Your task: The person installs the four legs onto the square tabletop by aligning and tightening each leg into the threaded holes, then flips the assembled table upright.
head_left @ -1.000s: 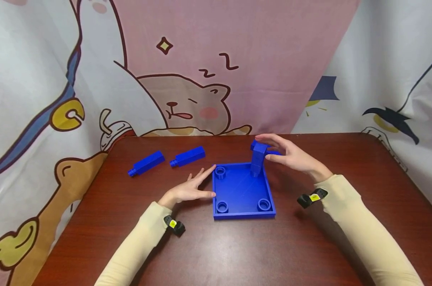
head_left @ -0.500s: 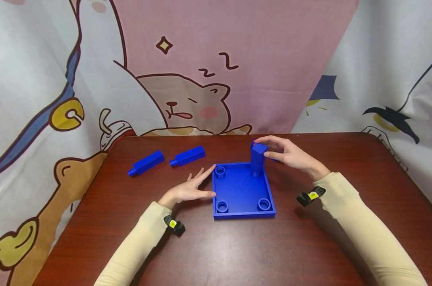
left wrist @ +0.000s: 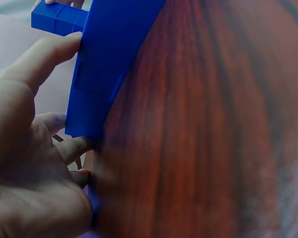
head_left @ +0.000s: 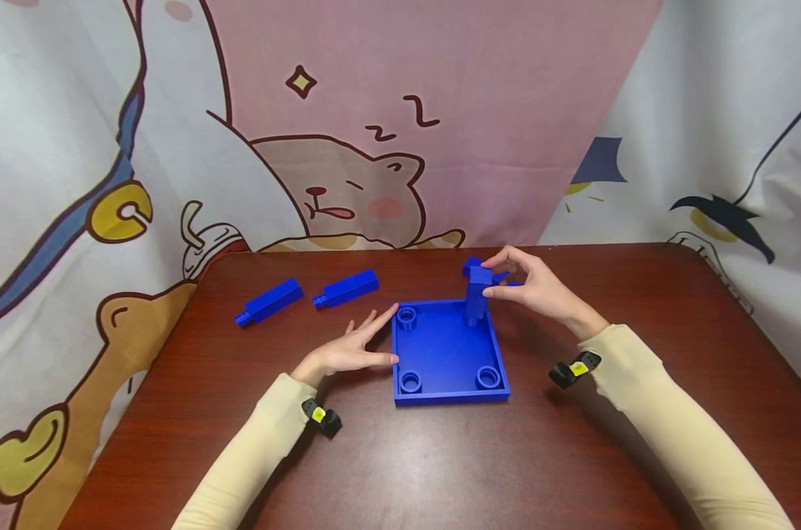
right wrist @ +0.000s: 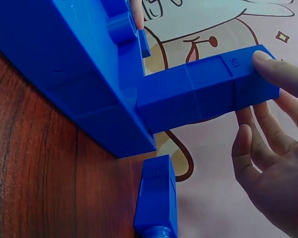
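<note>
Our right fingers pinch a blue post near its top.
Our left fingers, straight and spread, touch the left side of the blue tray; the post stands at its far right corner, and other posts lie on the worktop.

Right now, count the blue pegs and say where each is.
4: upright peg, far right corner of the tray, pinched by the right hand; leftmost peg and second peg, left of the tray; fourth peg, beyond the tray, partly hidden.
</note>
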Demonstrator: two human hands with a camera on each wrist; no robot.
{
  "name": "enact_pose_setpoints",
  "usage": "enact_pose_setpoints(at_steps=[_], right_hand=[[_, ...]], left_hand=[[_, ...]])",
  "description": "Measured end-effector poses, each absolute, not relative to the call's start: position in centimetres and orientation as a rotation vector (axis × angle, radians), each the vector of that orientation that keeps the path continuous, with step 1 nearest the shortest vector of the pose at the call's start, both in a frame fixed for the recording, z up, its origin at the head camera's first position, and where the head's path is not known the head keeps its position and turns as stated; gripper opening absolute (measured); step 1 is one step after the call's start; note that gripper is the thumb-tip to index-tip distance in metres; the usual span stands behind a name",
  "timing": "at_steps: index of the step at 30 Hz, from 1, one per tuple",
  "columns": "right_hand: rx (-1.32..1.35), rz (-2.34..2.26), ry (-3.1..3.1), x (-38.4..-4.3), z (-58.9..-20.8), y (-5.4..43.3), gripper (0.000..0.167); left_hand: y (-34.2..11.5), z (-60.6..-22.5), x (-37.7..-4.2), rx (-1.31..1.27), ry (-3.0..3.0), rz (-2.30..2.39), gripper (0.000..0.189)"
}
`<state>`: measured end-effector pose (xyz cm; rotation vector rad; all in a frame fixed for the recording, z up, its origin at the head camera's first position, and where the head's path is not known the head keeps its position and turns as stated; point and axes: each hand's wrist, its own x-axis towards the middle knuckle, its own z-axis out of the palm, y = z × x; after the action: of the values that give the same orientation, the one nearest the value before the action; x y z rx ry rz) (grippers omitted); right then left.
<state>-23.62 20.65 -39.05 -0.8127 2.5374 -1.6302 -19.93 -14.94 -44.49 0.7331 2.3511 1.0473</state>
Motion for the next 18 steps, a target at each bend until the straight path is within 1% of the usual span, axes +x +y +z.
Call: enact_pose_setpoints(at_steps=[5, 9, 14, 18], right_hand=[[-0.821, -1.607, 2.478, -23.8, -38.7, 20.9, 0.045], [-0.940, -1.559, 2.384, -24.3, -38.3, 21.2, 0.054], [-1.126, -1.437, 2.248, -25.0, -37.8, 21.6, 0.057], [-1.137, -1.343, 2.199, -25.6, -37.5, 21.8, 0.054]], left_hand=[[-14.9, -44.6, -20.0, 0.729, 2.351, 1.039, 0.092], [-14.9, -44.6, -19.9, 0.734, 2.356, 1.041, 0.091], [-14.9, -44.5, -19.7, 0.746, 2.368, 1.046, 0.090], [-14.8, -44.4, -19.7, 0.746, 2.373, 1.048, 0.089]])
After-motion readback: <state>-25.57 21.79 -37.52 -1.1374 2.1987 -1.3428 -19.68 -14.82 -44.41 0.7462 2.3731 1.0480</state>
